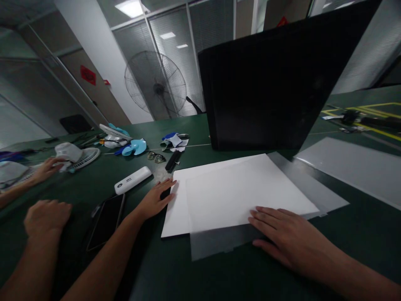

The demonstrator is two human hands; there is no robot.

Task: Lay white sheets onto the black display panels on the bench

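Observation:
A white rectangular panel (pixel 178 209) with a thin dark edge lies flat on the green table (pixel 163 267). Over it sits a translucent sheet (pixel 211 244), askew, reaching past the panel's near and right edges. My left hand (pixel 156 198) rests at the panel's left edge, fingers stretched out and thumb apart, holding nothing. Palm down, my right hand (pixel 285 234) lies on the near edge of the translucent sheet, its fingers extended. Part of the sheet under that hand is hidden.
Behind the panel stands a large black screen-like slab (pixel 266 83). Another pale sheet (pixel 354 167) lies right. To the left are a white device (pixel 133 179), a dark tablet-like device (pixel 106 221), glasses (pixel 156 157), and a co-worker's fist (pixel 46 215) and hand (pixel 46 169).

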